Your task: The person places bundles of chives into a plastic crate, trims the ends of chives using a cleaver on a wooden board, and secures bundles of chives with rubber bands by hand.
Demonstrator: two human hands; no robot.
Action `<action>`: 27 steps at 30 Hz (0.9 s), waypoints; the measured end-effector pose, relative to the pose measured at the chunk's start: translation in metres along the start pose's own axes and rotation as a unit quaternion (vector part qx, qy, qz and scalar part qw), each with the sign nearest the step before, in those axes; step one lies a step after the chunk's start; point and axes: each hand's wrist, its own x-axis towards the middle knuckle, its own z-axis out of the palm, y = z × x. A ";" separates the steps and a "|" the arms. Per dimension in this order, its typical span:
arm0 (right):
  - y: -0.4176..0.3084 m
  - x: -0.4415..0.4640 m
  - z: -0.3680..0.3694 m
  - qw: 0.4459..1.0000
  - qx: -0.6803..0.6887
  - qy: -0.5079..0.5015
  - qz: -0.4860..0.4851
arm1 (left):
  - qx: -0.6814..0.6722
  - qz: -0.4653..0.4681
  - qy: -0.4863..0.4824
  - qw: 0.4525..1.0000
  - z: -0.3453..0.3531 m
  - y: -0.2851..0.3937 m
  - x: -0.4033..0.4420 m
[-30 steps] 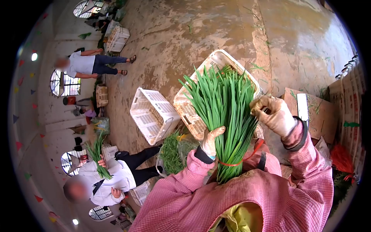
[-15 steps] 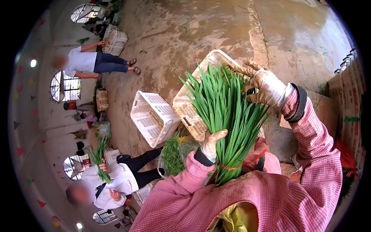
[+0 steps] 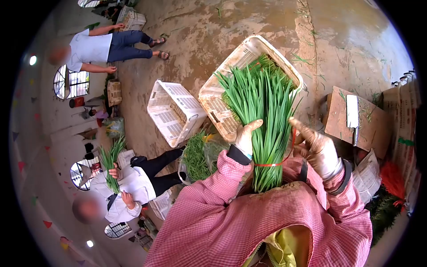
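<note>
While the left hand (image 3: 244, 140) has its grip wrapped around the long green leaves (image 3: 267, 111) in the middle of the frame, the right hand (image 3: 320, 153) is just beside them, to the right. One finger sticks out near the red band (image 3: 269, 164) across the leaves; I can't tell if that grip holds the band. A knife (image 3: 352, 111) lies on a brown board (image 3: 376, 133) at right.

Centre: leaf bunch (image 3: 266, 113), bright green; tie (image 3: 268, 165), red. Bottom centre: jacket (image 3: 240, 218), pink-and-white check. Left of centre: crate (image 3: 189, 104), whitish. Right: board (image 3: 334, 116), brown; mesh (image 3: 392, 182), red.
</note>
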 end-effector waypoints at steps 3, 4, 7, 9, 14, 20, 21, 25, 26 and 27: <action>0.004 0.011 0.030 0.958 -0.260 -0.073 -0.092 | -0.029 0.014 0.031 0.999 -0.007 -0.010 0.013; 0.007 0.016 0.035 0.945 -0.293 -0.093 -0.109 | -0.043 0.006 0.045 0.998 -0.036 -0.030 0.038; -0.002 0.027 0.031 0.900 -0.383 -0.136 -0.156 | 0.013 0.092 0.079 0.993 -0.038 -0.028 0.040; -0.004 0.023 0.034 0.887 -0.412 -0.173 -0.116 | 0.047 0.158 0.088 0.982 -0.043 -0.026 0.046; 0.003 -0.024 -0.009 0.958 -0.027 -0.267 -0.103 | -0.072 0.150 0.130 0.977 -0.097 -0.009 0.107; 0.172 -0.048 -0.025 0.965 -0.182 0.059 0.180 | -0.159 0.118 0.029 0.980 -0.079 0.036 0.071; 0.114 -0.017 -0.012 0.979 -0.062 0.101 0.167 | -0.171 0.125 -0.046 0.976 -0.084 0.033 0.068; 0.077 0.054 0.014 0.989 0.002 0.142 0.042 | -0.199 0.089 -0.241 0.946 -0.085 0.037 0.056; 0.071 0.065 0.016 0.989 -0.018 0.143 0.023 | -0.197 0.071 -0.246 0.946 -0.093 0.036 0.056; 0.070 0.074 0.017 0.989 -0.024 0.147 0.001 | -0.199 0.065 -0.257 0.943 -0.100 0.035 0.058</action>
